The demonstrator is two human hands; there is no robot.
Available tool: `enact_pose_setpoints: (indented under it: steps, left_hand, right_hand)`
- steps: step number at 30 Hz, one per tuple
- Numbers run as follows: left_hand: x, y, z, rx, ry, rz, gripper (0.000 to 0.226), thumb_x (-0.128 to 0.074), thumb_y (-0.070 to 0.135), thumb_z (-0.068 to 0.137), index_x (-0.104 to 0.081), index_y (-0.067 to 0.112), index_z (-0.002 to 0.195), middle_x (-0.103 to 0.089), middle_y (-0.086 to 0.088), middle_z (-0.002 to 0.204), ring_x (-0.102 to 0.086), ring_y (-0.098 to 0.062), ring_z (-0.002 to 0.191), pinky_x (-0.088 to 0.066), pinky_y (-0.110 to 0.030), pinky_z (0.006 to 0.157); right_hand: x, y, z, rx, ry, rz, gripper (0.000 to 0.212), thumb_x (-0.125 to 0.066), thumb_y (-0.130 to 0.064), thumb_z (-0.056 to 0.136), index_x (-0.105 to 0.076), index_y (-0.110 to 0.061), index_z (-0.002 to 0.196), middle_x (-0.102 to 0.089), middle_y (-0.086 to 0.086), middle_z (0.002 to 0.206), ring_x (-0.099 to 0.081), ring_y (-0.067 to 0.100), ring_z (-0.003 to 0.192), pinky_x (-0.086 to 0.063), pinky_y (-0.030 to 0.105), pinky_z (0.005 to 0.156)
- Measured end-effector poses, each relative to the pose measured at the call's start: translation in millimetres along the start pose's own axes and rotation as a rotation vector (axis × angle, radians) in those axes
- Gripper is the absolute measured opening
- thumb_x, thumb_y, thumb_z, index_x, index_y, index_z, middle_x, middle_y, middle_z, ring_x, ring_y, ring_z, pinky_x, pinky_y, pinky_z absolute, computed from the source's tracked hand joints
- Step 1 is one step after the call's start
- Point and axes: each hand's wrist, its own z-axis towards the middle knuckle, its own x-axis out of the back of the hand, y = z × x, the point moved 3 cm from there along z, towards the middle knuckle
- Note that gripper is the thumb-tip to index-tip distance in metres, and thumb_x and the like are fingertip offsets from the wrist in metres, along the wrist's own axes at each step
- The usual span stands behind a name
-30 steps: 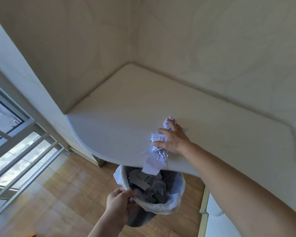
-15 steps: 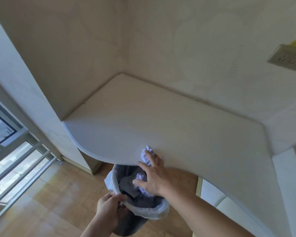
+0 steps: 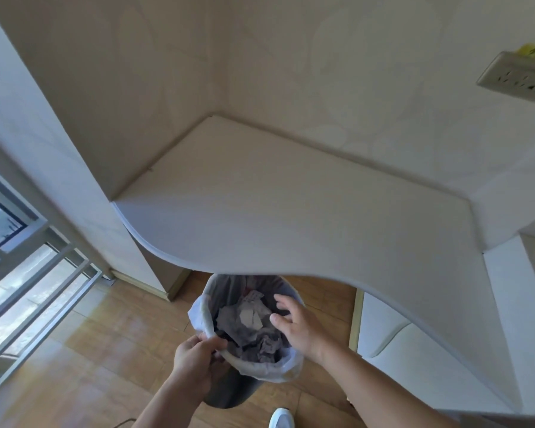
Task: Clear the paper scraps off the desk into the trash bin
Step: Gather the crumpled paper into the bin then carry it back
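A dark trash bin point(image 3: 229, 393) lined with a white bag sits tilted just below the curved front edge of the white desk point(image 3: 291, 217). Crumpled paper scraps point(image 3: 247, 322) fill the bin. My left hand point(image 3: 198, 356) grips the bin's near rim and bag. Over the bin's right side hovers my right hand point(image 3: 300, 322), fingers spread, holding nothing. No scraps show on the desk top.
The desk fits into a wall corner, with a wall socket point(image 3: 516, 77) at upper right. White cabinet fronts point(image 3: 393, 335) stand under the desk on the right. A window with a metal railing point(image 3: 28, 273) is at left. The floor point(image 3: 99, 350) is wooden, and a white shoe point(image 3: 280, 418) shows near the bottom.
My right hand swept the wad of paper off the desk edge, carried it down over the bin and let go; the wad now lies in the bin and the hand is open.
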Motion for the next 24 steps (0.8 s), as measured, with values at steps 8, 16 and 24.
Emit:
enact_pose_setpoints:
  steps: [8,16,24]
  left_hand:
    - [-17.3,-15.3,13.8,-0.010,-0.036,0.085,0.021,-0.063,-0.015,0.076,-0.053,0.003,0.078,-0.054,-0.018,0.064,-0.058,-0.020,0.034,-0.051,-0.028,0.036]
    - [-57.8,-76.2,75.0,0.011,-0.094,0.258,0.025,-0.066,-0.015,0.070,-0.050,0.005,0.067,-0.059,-0.015,0.057,-0.061,-0.029,0.053,-0.061,-0.048,0.061]
    - [-119.3,-178.0,171.5,0.063,-0.215,0.530,0.027,-0.067,-0.014,0.072,-0.049,0.006,0.069,-0.062,-0.015,0.066,-0.064,-0.027,0.055,-0.056,-0.037,0.050]
  right_hand:
    - [16.2,72.4,-20.8,-0.238,0.363,0.029,0.041,-0.062,-0.030,0.090,-0.052,-0.023,0.129,-0.059,-0.002,0.129,-0.057,0.001,0.089,-0.043,0.012,0.067]
    - [-13.1,204.0,-19.9,-0.675,0.419,0.619,0.007,-0.066,-0.007,0.079,-0.070,-0.011,0.082,-0.070,0.011,0.082,-0.061,0.022,0.063,-0.047,0.026,0.052]
    - [-38.2,353.3,-7.1,-0.887,0.455,1.050,0.021,-0.057,0.015,0.081,-0.062,0.000,0.094,-0.068,0.022,0.086,-0.067,0.035,0.073,-0.059,0.041,0.062]
